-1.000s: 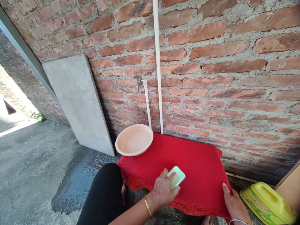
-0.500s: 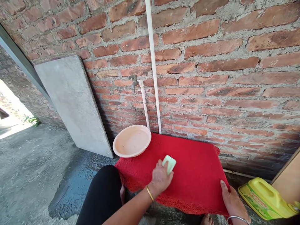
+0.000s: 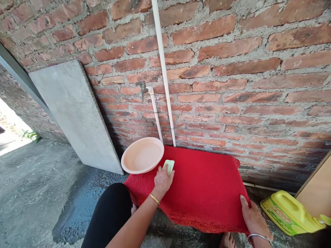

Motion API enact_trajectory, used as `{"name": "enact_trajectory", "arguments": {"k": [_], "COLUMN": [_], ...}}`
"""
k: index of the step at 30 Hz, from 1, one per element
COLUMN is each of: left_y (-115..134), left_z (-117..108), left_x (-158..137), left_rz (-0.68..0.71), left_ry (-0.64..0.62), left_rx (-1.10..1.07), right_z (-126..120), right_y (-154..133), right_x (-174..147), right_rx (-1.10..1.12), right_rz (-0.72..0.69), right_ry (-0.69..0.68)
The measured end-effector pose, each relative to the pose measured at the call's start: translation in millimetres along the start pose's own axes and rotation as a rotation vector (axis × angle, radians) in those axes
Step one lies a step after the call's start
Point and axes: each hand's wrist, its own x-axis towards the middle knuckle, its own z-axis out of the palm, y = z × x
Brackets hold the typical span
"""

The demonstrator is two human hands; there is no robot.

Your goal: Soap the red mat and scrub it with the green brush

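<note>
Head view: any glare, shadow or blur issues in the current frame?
Head view: far-left opening blown out near white; dark shadow along the grey slab's right edge. Same view: left hand and green block outlined without heavy blur; small print on yellow jug too soft to read.

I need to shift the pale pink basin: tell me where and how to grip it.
Probably take the pale pink basin by its rim, left and right, from the near side: it is round and open-topped, with the brick wall behind.

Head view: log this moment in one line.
left hand: holds pale green block; right hand: on edge of red cloth; peach basin: near block
</note>
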Motion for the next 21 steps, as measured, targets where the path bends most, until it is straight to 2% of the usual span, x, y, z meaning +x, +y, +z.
{"name": "enact_trajectory", "arguments": {"k": [2,4,9,12,15,21], "left_y": [3.9,19.2,74.0,87.0,72.7,18.3], "left_z": [3.8,12.9,38.5,38.4,26.0,4.7], "left_x": [2.2,-6.5,-52.9,-66.7,-52.6,7.7], "left_rz": [-0.008,0.042,0.371,0.458,0.367,0.001], "left_ry": [0.005,-0.013,-0.155,-0.229,-0.176,0.025], "left_rx": [0.012,0.008,-0.081,-0.142,-0.142,-0.046], "right_z": [-0.9,-3.0,-7.4,-6.2,-3.6,0.3], "right_y": [-0.3,-1.7,-5.1,-3.5,-1.2,-1.0], "right_x": [0.0,-1.3,-5.6,-4.4,-1.9,0.4], "right_rx": [0.001,0.004,0.026,0.023,-0.003,-0.014], "right_rz": [-0.005,-0.002,0.002,-0.027,-0.026,0.001], "right_ry": [-0.007,-0.019,-0.044,-0.011,0.013,0.014]}}
